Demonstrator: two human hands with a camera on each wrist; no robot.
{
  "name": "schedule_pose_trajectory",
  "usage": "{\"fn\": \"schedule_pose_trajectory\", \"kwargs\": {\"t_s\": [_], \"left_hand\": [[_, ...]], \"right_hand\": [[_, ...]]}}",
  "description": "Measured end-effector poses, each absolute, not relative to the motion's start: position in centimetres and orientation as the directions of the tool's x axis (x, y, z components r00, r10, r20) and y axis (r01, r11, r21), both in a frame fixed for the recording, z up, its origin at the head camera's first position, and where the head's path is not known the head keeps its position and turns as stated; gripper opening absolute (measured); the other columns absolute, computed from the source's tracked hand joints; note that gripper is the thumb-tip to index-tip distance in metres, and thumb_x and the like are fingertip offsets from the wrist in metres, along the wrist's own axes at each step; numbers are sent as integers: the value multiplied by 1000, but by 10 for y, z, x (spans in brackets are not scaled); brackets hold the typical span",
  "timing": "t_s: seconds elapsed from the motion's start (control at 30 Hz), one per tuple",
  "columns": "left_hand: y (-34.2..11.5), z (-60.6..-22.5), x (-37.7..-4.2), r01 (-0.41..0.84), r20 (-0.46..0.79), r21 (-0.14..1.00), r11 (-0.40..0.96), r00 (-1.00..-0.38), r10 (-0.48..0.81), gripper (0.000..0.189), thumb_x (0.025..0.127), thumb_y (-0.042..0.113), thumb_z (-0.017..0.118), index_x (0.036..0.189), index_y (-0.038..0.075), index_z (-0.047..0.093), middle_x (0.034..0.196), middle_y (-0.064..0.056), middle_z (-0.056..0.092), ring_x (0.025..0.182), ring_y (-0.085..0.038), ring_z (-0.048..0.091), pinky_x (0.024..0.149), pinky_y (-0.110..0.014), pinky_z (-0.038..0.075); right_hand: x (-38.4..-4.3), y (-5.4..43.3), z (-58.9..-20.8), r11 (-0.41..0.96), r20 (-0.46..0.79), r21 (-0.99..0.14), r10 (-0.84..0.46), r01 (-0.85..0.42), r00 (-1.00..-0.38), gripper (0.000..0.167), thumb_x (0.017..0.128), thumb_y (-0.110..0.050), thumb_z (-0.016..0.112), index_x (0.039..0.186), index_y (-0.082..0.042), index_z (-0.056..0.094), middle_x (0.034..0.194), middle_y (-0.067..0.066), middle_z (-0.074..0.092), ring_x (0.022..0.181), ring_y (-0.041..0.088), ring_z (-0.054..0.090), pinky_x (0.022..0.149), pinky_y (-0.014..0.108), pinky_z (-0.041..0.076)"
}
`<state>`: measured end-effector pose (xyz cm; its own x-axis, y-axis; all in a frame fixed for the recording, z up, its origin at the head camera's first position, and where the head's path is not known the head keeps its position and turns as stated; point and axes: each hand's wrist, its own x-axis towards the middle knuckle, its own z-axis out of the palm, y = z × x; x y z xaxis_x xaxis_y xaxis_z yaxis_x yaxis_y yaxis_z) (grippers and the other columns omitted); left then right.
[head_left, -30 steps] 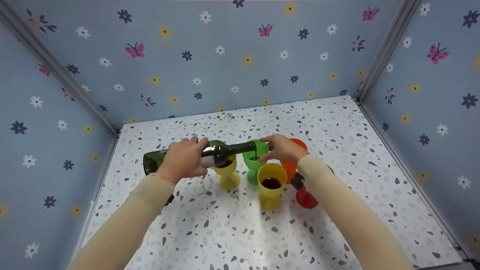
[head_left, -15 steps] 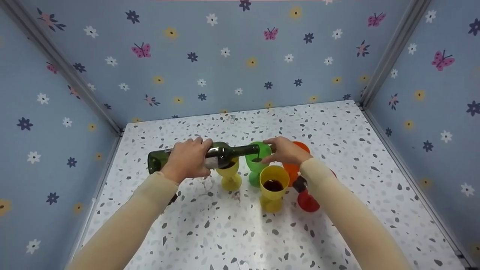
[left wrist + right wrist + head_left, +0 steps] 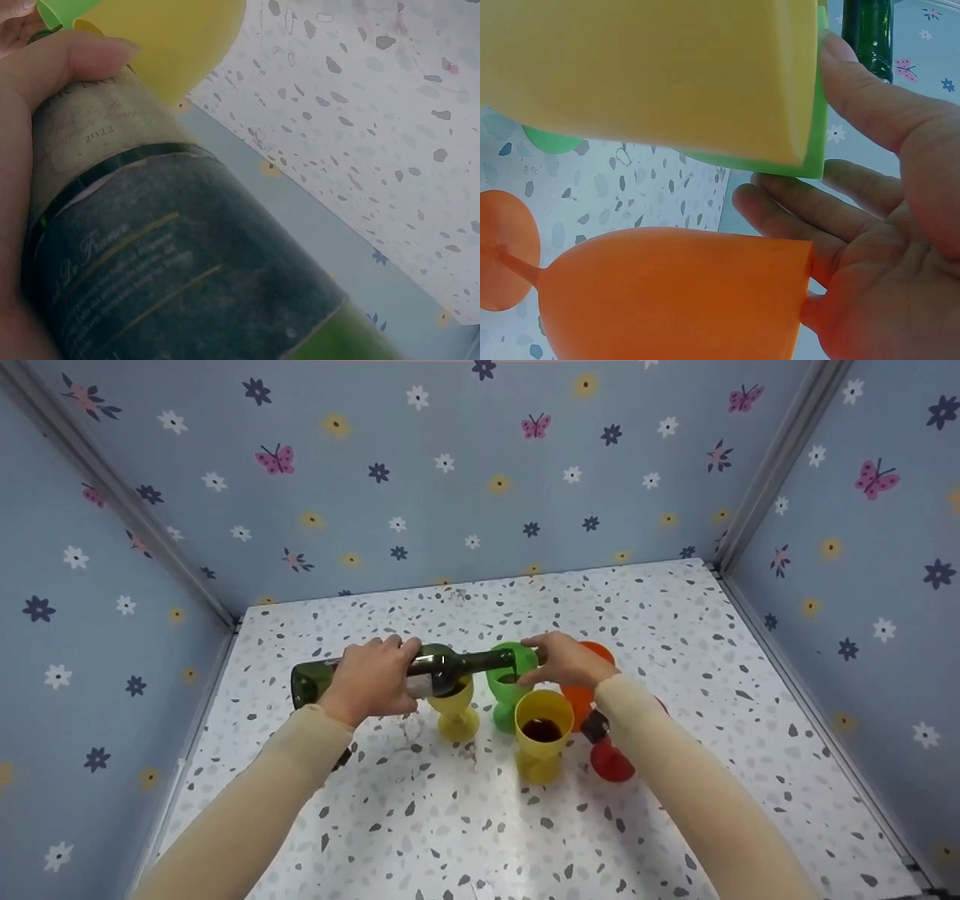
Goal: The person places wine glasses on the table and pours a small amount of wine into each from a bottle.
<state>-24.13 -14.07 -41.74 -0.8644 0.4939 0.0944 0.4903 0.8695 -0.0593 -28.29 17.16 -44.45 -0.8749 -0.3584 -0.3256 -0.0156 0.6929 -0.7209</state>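
One bottle [image 3: 433, 665] lies nearly level above the surface [image 3: 420, 832], long axis running left to right, mouth over the green cup [image 3: 498, 681]. From here, the left hand [image 3: 371, 679] grips the bottle's body; the right hand [image 3: 568, 661], nearer the mouth, curls thumb and fingers round the cup's rim.
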Motion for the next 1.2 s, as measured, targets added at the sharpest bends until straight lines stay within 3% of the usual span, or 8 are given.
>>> {"fn": "schedule_pose_trajectory", "kwargs": {"t_s": [1.2], "left_hand": [[-142,-419,-242,507,128,-59,860,-851,510,61,58,33,79,109,8,57,84,-10,60,68,-31,58,51,-49,50]], "right_hand": [[-285,173,-446,690,-310,-721,-392,-54,-866,78,81,-22,82,149,-10,45,128,12,63,112,24,62,102,43,44]]}}
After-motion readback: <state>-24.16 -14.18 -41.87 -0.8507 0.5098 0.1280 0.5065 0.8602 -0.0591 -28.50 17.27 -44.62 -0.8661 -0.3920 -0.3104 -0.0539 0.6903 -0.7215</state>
